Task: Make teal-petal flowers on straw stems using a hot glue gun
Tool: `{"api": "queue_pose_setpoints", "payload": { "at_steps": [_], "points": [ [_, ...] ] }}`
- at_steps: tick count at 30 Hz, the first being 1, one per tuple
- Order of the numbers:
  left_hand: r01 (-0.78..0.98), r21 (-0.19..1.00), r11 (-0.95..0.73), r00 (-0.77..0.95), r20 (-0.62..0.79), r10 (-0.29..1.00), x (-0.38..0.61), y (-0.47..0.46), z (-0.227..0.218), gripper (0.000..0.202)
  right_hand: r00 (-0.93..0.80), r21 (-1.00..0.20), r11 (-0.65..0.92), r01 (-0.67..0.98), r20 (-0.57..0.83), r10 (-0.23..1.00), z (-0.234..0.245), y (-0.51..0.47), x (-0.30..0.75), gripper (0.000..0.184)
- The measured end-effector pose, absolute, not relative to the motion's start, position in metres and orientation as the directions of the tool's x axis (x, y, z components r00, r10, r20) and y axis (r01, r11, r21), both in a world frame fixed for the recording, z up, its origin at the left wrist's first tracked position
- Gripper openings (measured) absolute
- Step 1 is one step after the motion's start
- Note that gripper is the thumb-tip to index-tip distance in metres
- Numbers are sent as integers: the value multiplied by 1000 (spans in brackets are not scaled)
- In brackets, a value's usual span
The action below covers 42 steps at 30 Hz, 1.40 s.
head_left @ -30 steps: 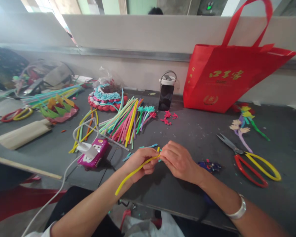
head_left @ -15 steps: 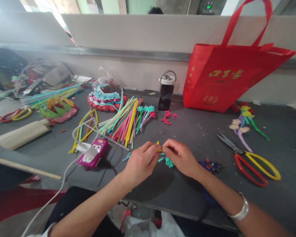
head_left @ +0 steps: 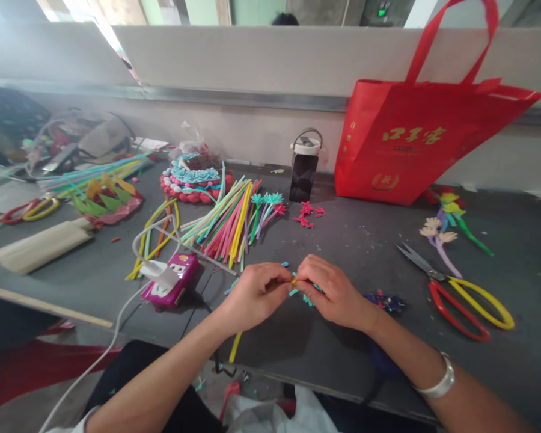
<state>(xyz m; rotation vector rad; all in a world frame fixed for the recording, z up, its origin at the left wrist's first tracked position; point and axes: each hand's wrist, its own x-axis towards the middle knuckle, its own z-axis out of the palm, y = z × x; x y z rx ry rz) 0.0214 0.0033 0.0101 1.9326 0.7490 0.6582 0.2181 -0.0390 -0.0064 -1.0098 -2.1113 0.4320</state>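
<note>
Fingertip to fingertip above the table, my left hand (head_left: 255,296) and my right hand (head_left: 333,291) pinch a small yellow piece of pipe cleaner (head_left: 293,281); the fingers cover most of it. A yellow pipe cleaner (head_left: 235,347) shows below my left hand, and whether it joins the pinched piece is hidden. Teal pieces (head_left: 307,299) lie on the table just under and behind my fingers. Past my hands lies a bundle of coloured pipe cleaners (head_left: 223,225), with teal flower shapes (head_left: 270,199) at its right end. Small red star-like pieces (head_left: 305,210) are nearby.
Scissors (head_left: 437,279) lie open on the right, near finished flowers (head_left: 437,231). A red bag (head_left: 401,144) and a phone (head_left: 303,177) leaning on a white-lidded cup (head_left: 306,144) stand behind. Left are a purple power strip (head_left: 174,279) with a cable and a paper roll (head_left: 42,243).
The yellow piece no longer sticks up above my fingers. My hands have turned slightly, and a yellow pipe cleaner now shows below my left hand.
</note>
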Motion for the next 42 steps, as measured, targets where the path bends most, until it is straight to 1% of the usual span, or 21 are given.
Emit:
{"api": "queue_pose_setpoints", "payload": {
  "at_steps": [1,3,4,6,8,9,10,12,14,16,21,23,25,29,32,35,37,38,40,41,42],
  "points": [
    [207,961,-181,682,-10,731,21,4,11,12,-438,-544,659,519,493,752,-7,-39,219,15],
    [139,968,207,713,-244,657,21,6,11,18,-454,-524,684,507,512,729,-6,-39,220,14],
    [105,937,333,729,-301,615,21,6,11,20,-442,-538,682,497,519,732,-6,-39,220,14],
    [63,916,396,745,-307,592,22,6,11,21,-379,-605,637,477,512,771,-5,-39,219,16],
    [91,974,208,712,-210,670,24,5,10,17,-288,-697,538,475,454,843,-4,-39,218,19],
    [141,990,25,683,-115,721,24,5,10,14,-245,-741,476,474,408,880,-4,-39,217,21],
    [205,960,-193,660,10,751,24,4,9,10,-209,-781,412,470,355,911,-5,-38,217,23],
    [333,742,-581,658,258,707,24,3,7,10,-174,-854,298,426,246,954,-6,-37,215,26],
    [396,490,-776,700,386,601,23,3,3,16,-172,-912,216,349,165,971,-7,-36,214,29],
    [403,377,-834,723,427,543,22,3,1,20,-174,-945,158,287,111,978,-7,-36,213,31],
    [324,435,-840,735,444,513,20,4,1,17,-178,-958,126,259,80,981,-6,-36,213,33],
    [335,425,-841,736,439,515,21,4,2,17,-171,-955,130,267,85,982,-6,-36,213,34],
    [372,349,-860,745,440,501,22,3,1,20,-161,-954,130,270,88,983,-7,-36,213,34],
    [406,70,-911,808,438,394,23,2,-2,23,-152,-972,80,222,47,987,-9,-36,211,35],
    [374,6,-927,837,428,340,22,3,-4,23,-166,-979,59,193,26,986,-9,-37,209,36],
    [373,93,-923,822,427,376,21,2,-5,25,-177,-978,78,194,43,983,-9,-37,209,37],
    [362,254,-897,781,441,441,23,1,-4,25,-184,-969,112,218,72,980,-8,-38,209,35],
    [355,378,-855,740,445,504,24,1,-3,25,-183,-960,138,242,94,978,-8,-39,209,34],
    [314,695,-647,622,364,693,28,-1,0,26,-180,-926,208,314,157,971,-8,-41,208,29],
    [268,845,-463,564,252,787,30,-2,1,26,-176,-899,251,359,198,964,-7,-41,208,27],
    [206,950,-235,524,96,846,32,-2,1,25,-181,-863,303,404,249,951,-7,-42,207,25]
  ]
}}
